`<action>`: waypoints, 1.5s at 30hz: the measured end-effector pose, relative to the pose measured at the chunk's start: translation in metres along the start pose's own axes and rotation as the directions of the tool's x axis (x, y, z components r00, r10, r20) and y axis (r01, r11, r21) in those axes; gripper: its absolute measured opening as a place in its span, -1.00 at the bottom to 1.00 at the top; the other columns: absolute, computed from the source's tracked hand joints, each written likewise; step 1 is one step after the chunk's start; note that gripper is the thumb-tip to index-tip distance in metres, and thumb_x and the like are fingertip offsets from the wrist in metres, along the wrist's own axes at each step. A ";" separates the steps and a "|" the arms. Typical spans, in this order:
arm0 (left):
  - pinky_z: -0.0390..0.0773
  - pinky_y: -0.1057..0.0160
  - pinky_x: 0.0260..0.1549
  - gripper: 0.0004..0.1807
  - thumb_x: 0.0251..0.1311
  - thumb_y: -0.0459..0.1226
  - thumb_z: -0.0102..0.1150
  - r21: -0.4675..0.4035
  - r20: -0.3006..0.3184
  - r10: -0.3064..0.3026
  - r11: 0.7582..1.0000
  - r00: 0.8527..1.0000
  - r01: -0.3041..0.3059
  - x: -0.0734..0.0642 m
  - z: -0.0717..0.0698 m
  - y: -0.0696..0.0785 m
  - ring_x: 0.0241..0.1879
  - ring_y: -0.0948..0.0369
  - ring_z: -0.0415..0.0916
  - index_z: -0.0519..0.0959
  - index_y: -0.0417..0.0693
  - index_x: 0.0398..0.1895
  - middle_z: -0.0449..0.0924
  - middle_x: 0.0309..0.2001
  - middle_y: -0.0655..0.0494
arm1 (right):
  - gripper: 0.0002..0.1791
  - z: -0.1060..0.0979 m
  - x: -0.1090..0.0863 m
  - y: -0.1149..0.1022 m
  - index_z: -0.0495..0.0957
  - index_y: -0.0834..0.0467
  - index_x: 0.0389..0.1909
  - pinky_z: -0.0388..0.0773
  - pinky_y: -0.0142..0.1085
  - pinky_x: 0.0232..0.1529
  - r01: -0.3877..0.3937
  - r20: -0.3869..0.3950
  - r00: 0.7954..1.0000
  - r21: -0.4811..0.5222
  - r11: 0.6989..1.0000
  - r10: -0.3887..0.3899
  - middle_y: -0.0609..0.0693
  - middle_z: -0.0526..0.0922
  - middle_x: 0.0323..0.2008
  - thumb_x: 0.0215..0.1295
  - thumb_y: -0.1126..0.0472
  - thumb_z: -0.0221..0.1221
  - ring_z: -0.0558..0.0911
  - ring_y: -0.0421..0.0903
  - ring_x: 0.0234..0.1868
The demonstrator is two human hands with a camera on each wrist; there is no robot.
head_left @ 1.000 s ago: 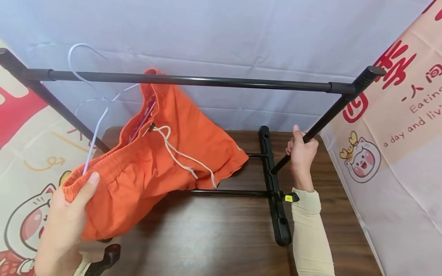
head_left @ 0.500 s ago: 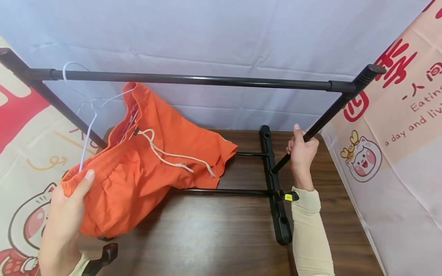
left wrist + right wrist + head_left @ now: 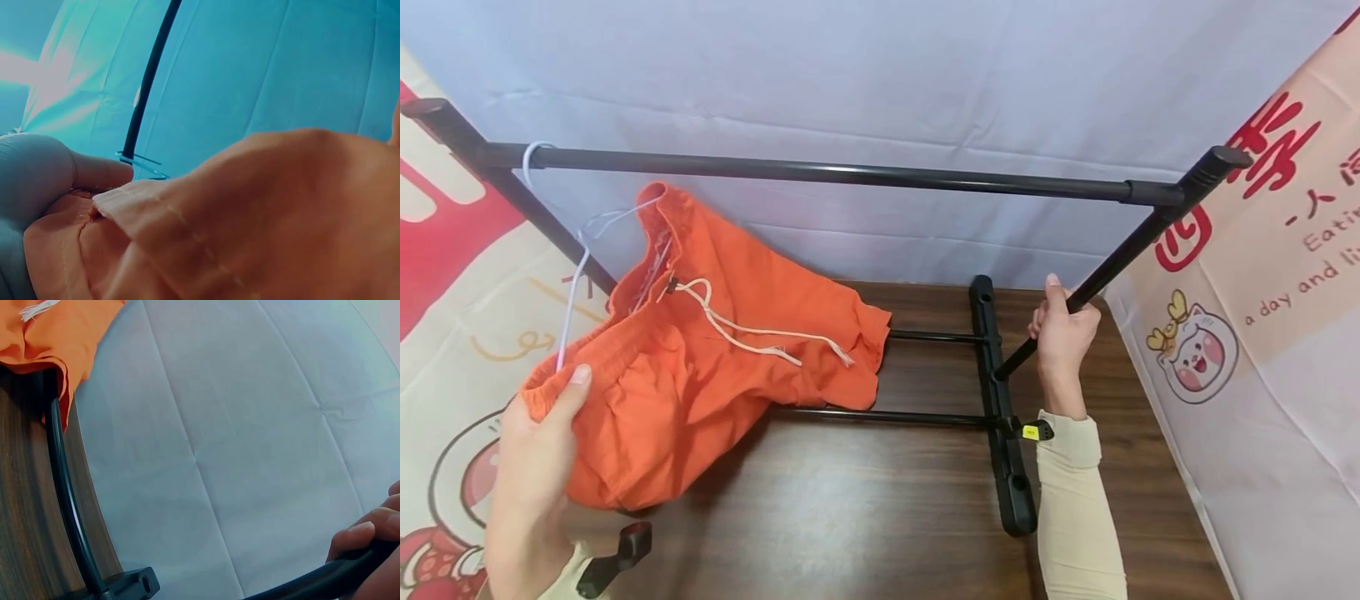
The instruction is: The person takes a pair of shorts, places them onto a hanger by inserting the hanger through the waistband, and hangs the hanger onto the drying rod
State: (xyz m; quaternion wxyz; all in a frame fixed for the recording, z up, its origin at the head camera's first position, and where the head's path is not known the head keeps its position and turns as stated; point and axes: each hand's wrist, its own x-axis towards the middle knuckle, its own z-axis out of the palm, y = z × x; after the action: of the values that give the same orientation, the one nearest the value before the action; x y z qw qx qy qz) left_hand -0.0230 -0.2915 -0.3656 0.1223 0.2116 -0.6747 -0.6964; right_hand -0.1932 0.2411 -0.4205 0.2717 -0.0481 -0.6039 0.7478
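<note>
Orange shorts point(image 3: 722, 371) with a white drawstring hang tilted on a white wire hanger point(image 3: 574, 279) at the left of the head view. My left hand point(image 3: 535, 471) pinches the near end of their waistband, thumb on the outside; the left wrist view shows the fabric point(image 3: 269, 219) close up. The hanger's hook curves over the left end of the black rack's top rail point(image 3: 820, 171); whether it bears weight I cannot tell. On the right, my right hand point(image 3: 1066, 337) grips the rack's slanting post, its fingers point(image 3: 353, 537) wrapped round it in the right wrist view.
The rack's black foot point(image 3: 1003, 467) stands on a brown wooden table point(image 3: 820, 517), joined by two low crossbars. A pale cloth point(image 3: 880, 83) hangs behind, and printed sheets with cartoon cats point(image 3: 1198, 354) line both sides.
My left hand has lowered the hanger, and its hook has come down from above the rail onto it. The shorts have shifted left. My right hand keeps its grip on the post.
</note>
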 end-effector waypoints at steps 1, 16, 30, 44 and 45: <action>0.42 0.61 -0.02 -0.48 0.50 -0.16 0.20 0.007 -0.012 -0.008 1.000 1.000 0.008 0.000 0.000 0.001 0.00 0.49 0.52 0.42 0.05 0.46 0.63 0.02 0.49 | -0.34 0.000 0.000 0.000 0.16 0.08 -0.78 0.12 -0.37 -0.74 0.002 -0.004 1.000 -0.002 1.000 -0.002 -0.13 0.16 -0.89 0.54 0.08 0.22 0.14 -0.20 -0.85; 0.34 0.70 -0.05 -0.42 0.49 -0.02 0.17 0.264 -0.211 -0.071 0.956 0.975 0.127 0.002 0.007 0.003 0.03 0.45 0.44 0.41 0.17 0.52 0.56 0.05 0.46 | -0.33 -0.001 -0.001 0.000 0.15 0.08 -0.78 0.08 -0.38 -0.75 0.014 0.016 1.000 0.007 1.000 -0.014 -0.15 0.13 -0.88 0.54 0.08 0.21 0.10 -0.19 -0.86; 0.53 0.60 -0.09 -0.49 0.57 -0.13 0.09 0.069 0.213 -0.020 0.998 0.977 0.005 0.001 0.009 -0.010 0.03 0.45 0.49 0.30 0.15 0.51 0.52 0.14 0.41 | -0.34 -0.001 0.000 0.000 0.15 0.09 -0.78 0.07 -0.38 -0.75 0.025 0.011 1.000 0.010 1.000 -0.025 -0.16 0.12 -0.89 0.55 0.11 0.20 0.10 -0.21 -0.86; 0.25 0.42 0.21 -0.24 0.43 0.05 0.22 0.606 -0.221 0.326 0.784 0.919 -0.132 -0.040 0.035 0.011 0.28 0.29 0.32 0.12 0.38 0.60 0.32 0.45 0.10 | -0.73 -0.009 -0.011 -0.019 0.48 0.07 -0.26 0.57 -0.34 -0.18 -0.093 -0.036 0.996 -0.244 0.965 0.087 -0.13 0.57 -0.48 0.47 -0.01 0.29 0.62 -0.19 -0.43; 0.25 0.40 0.24 -0.27 0.41 0.04 0.23 0.604 -0.263 0.416 0.774 0.871 -0.187 -0.045 0.041 0.014 0.32 0.30 0.30 0.18 0.38 0.57 0.34 0.43 0.22 | -0.74 -0.010 -0.014 -0.021 0.47 0.03 -0.13 0.55 -0.36 -0.07 -0.101 -0.057 0.994 -0.293 0.951 0.088 -0.17 0.60 -0.36 0.47 -0.04 0.29 0.65 -0.23 -0.30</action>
State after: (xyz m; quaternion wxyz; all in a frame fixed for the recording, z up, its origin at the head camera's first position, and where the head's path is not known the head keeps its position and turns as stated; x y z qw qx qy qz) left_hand -0.0038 -0.2359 -0.3457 0.2960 0.2561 -0.8369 -0.3826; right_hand -0.1694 0.2461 -0.4070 0.2384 -0.1332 -0.6997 0.6602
